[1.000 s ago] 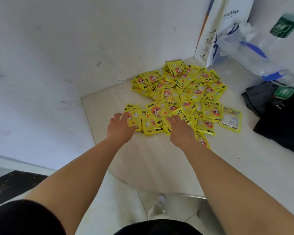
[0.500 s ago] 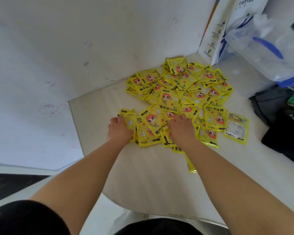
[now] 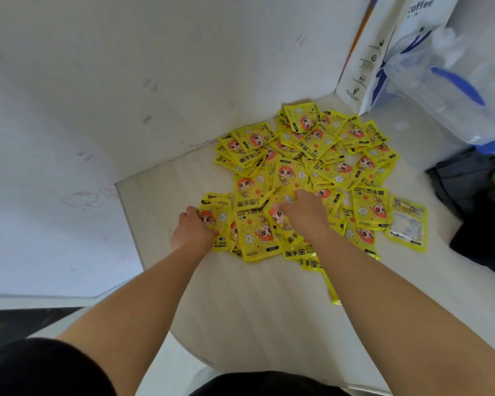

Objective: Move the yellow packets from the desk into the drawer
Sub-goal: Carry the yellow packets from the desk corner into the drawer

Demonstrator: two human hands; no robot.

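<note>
Several yellow packets (image 3: 306, 155) with a red-haired cartoon figure lie in a loose heap on the pale desk (image 3: 255, 304), spread from the back corner toward me. My left hand (image 3: 193, 231) is curled on the leftmost packets (image 3: 219, 221) at the heap's near edge, fingers closed over them. My right hand (image 3: 305, 212) presses down with bent fingers on packets in the near middle of the heap. One packet (image 3: 409, 224) lies face down at the right. No drawer is in view.
A white wall borders the desk on the left. At the back right stand a white coffee paper bag (image 3: 383, 47) and a clear plastic bag (image 3: 463, 90) with blue handles. Dark bags (image 3: 480, 212) lie at the right edge. The desk's rounded front edge is near me.
Both hands have closed tighter on the near packets and bunched them together. My head has tilted down and left, so the heap sits further right in view.
</note>
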